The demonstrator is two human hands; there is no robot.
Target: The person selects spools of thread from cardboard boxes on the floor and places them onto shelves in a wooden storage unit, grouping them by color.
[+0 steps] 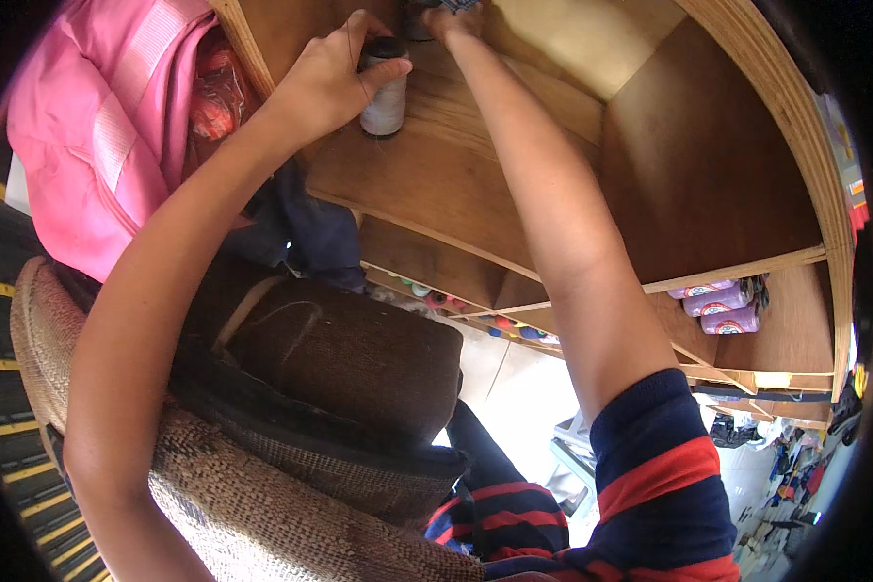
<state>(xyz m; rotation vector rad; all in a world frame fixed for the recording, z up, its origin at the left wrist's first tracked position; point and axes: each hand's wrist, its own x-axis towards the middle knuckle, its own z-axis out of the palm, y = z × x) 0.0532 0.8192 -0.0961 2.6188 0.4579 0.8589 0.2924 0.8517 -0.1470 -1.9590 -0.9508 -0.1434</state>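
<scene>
A thread spool (pixel 386 112), pale grey with a dark top, stands upright on the wooden shelf. My left hand (pixel 344 70) is closed round its upper part, the thumb lying across its near side. Further in, at the top edge of the picture, my right hand (pixel 450 21) is bent round a small bluish-grey thing (pixel 462 4), cut off by the frame, so its kind does not show. Just left of that hand stands a greyish object (pixel 417 21), partly hidden in the shelf's back corner.
Wooden shelf walls (pixel 708 165) enclose the compartment. Purple packs (pixel 718 308) lie in a lower compartment, with several coloured spools (pixel 436 299) below the shelf. A pink bag (pixel 107 126) hangs at the left. A woven brown roll (pixel 349 359) lies beneath my arms.
</scene>
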